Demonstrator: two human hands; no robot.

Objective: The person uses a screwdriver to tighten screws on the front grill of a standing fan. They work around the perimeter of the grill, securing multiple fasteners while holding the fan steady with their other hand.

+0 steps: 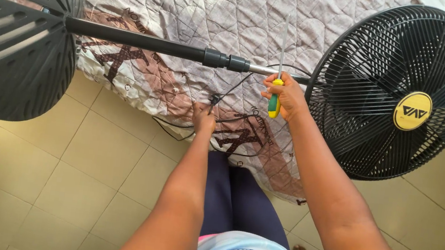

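A black standing fan lies on its side across a bed, its pole (147,42) running left to right. The round slotted base (12,31) is at the left, and the grilled fan head (396,88) with a yellow centre badge is at the right. My right hand (284,96) grips a screwdriver (280,63) by its yellow-green handle, shaft pointing up, just below the pole's chrome end. My left hand (203,117) pinches the fan's thin black cord (227,94) on the quilt, beneath the pole.
A quilted beige and brown bedspread (204,6) covers the bed and hangs over its edge. Beige floor tiles (71,167) lie below. My legs in dark trousers (235,202) stand against the bed edge.
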